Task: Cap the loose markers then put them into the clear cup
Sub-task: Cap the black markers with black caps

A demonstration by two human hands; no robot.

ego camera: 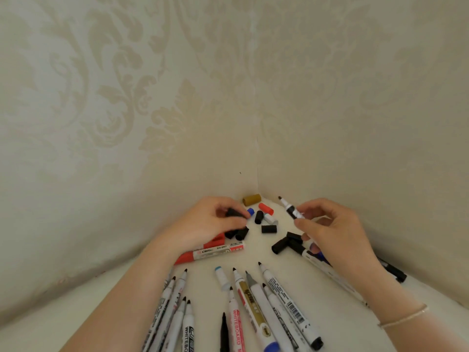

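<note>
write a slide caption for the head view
Left hand picks a black cap from the pile while right hand holds an uncapped marker.

Loose caps point(264, 217) crowd the corner between the left hand point(213, 222) and right hand point(332, 232). Uncapped markers point(253, 306) fan across the near table point(337, 316); walls point(152, 97) close both far sides.

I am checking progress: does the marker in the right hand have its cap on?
No. The marker in the right hand shows a bare dark tip.
</note>
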